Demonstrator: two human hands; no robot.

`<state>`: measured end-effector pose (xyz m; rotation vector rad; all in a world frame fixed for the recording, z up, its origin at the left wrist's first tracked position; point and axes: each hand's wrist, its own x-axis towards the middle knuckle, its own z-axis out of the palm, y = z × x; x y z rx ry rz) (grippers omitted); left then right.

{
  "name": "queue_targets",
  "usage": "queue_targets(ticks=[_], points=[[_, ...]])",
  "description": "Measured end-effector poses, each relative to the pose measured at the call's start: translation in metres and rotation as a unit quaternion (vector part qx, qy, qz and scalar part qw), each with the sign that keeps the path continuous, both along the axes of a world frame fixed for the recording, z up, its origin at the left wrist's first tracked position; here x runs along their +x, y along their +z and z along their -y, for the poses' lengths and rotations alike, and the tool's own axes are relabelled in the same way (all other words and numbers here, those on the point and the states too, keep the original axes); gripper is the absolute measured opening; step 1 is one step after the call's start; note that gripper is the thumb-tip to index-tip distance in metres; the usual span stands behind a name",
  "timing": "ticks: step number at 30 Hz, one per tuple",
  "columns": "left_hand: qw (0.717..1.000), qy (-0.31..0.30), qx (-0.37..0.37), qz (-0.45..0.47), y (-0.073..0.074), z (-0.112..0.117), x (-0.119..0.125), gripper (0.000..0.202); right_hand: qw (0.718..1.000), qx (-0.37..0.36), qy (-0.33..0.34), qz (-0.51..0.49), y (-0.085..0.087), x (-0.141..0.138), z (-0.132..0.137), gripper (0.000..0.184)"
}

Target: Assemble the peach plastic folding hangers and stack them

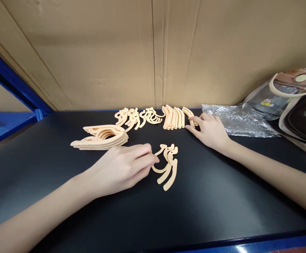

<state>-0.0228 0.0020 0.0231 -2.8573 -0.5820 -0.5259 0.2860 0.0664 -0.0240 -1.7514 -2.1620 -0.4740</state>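
Pale peach plastic curved pieces lie on a black tabletop (pixel 208 196). My left hand (pixel 121 168) rests palm down at the centre, its fingers pressed together with the tips touching a small cluster of hooked pieces (pixel 168 166). My right hand (pixel 210 130) reaches to the back, its fingertips pinching the end piece of a row of curved strips (pixel 175 117). A flat stack of larger arched pieces (pixel 102 137) sits left of my left hand. More hooked pieces (pixel 138 117) lie behind it.
A crumpled clear plastic bag (pixel 238 120) lies right of my right hand. A glossy bag or packaged item (pixel 292 102) stands at the far right. A cardboard wall (pixel 153 52) backs the table. A blue metal rack frame (pixel 11 91) runs along the left.
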Motion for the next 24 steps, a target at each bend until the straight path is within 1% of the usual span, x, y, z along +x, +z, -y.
queue_targets(ticks=[2, 8, 13, 18, 24], points=[[1.000, 0.000, -0.002, -0.004, -0.002, 0.000, 0.001, 0.019, 1.000, -0.010, -0.007, 0.007, 0.001, 0.001, -0.002, 0.042], [0.999, -0.011, -0.029, -0.008, -0.003, 0.000, 0.004, 0.021, 0.999, -0.029, -0.020, 0.004, 0.004, 0.003, -0.005, 0.031], [0.999, -0.009, -0.047, -0.014, -0.007, 0.000, 0.006, 0.023, 0.997, -0.031, -0.063, -0.014, 0.007, 0.000, -0.004, 0.035], [0.999, -0.018, -0.047, 0.000, -0.013, -0.002, 0.007, 0.022, 0.994, -0.043, -0.101, -0.007, 0.008, -0.001, -0.004, 0.026], [0.998, -0.025, -0.051, -0.007, -0.013, -0.002, 0.008, 0.020, 0.990, -0.056, -0.131, 0.011, 0.009, -0.003, -0.002, 0.030]])
